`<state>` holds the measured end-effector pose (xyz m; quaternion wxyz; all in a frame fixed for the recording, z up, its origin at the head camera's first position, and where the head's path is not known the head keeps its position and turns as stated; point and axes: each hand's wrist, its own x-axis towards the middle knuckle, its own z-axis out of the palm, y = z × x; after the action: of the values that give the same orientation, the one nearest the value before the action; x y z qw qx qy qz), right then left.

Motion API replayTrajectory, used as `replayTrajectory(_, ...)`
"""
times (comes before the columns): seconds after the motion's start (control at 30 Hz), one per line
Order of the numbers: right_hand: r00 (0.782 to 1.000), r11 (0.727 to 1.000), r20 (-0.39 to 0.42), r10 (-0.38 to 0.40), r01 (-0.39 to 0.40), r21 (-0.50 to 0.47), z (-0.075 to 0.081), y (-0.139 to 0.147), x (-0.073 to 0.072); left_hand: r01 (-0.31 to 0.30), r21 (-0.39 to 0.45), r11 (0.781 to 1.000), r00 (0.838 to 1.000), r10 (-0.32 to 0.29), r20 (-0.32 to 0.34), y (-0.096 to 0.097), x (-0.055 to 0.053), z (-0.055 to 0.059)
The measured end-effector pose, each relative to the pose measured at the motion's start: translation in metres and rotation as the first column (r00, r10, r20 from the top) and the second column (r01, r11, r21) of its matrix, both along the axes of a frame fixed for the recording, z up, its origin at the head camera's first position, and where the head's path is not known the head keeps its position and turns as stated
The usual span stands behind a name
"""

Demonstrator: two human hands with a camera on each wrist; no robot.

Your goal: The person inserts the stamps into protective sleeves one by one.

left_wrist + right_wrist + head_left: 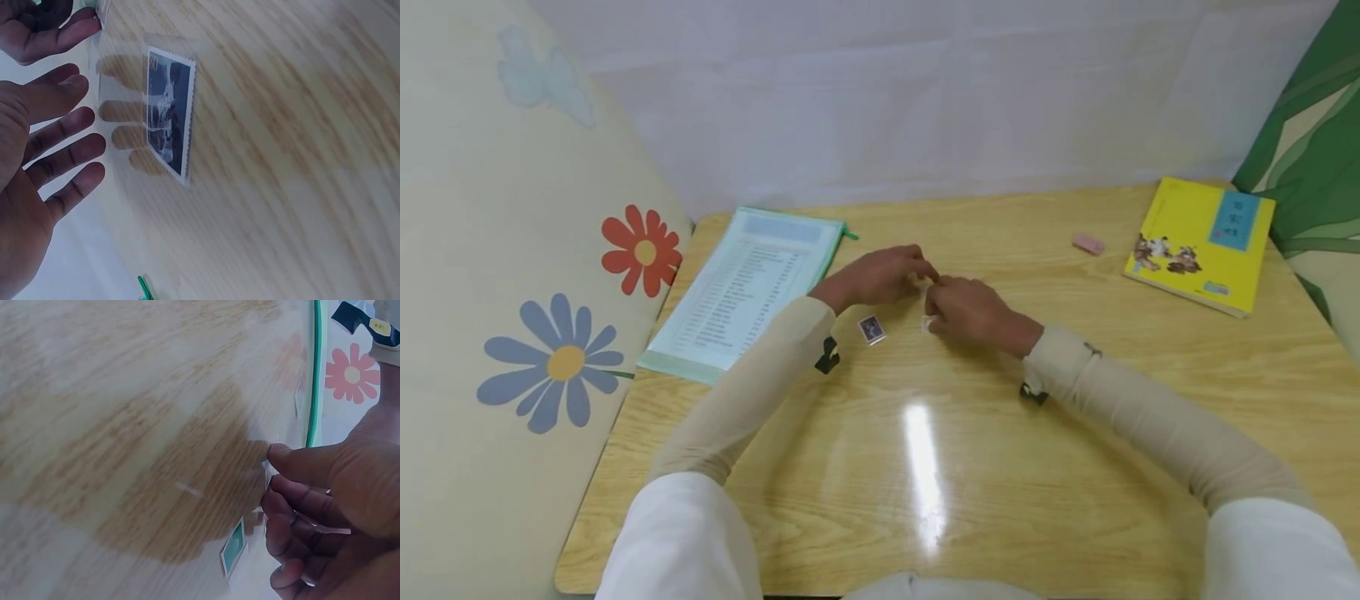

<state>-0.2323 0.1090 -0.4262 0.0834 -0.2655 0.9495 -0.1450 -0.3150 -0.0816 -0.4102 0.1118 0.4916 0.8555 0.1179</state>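
My right hand (973,312) pinches a thin clear plastic sleeve (267,475) between thumb and fingers, seen nearly edge-on in the right wrist view. Close beside it, my left hand (883,275) reaches in with its fingertips at the right hand's fingers. In the left wrist view the left fingers (69,178) are loosely straight, with no object visible in them. A dark blue postage stamp (169,112) with a perforated white border lies in a clear sleeve on the table, nearer me than the left hand. Below the right fingers, a green stamp (234,547) shows near the tabletop.
A pale blue zip document pouch (741,292) lies at the left of the wooden table (880,467). Toward the back right are a pink eraser-like block (1087,243) and a yellow book (1202,246). Walls border the back and left.
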Motion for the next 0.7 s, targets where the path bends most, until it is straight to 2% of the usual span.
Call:
replayTrajectory(0.27, 0.999, 1.0, 0.034, 0.009, -0.009, 0.016, 0.0025, -0.0029, 0.0013, 0.005, -0.04, 0.999, 0.999, -0.007, -0.039, 0.0023, 0.0016, -0.0046)
replayTrajectory(0.47, 0.997, 0.998, 0.076, 0.035, -0.039, 0.046, 0.0047, -0.0032, -0.0008, 0.02, -0.062, 0.998, 0.995, -0.026, -0.097, 0.0045, 0.002, -0.0076)
replayTrajectory(0.7, 0.993, 0.998, 0.112, 0.036, -0.042, 0.054, 0.0057, -0.0031, -0.0022, 0.016, -0.079, 0.997, 0.994, -0.025, -0.103, 0.0056, 0.0008, -0.009)
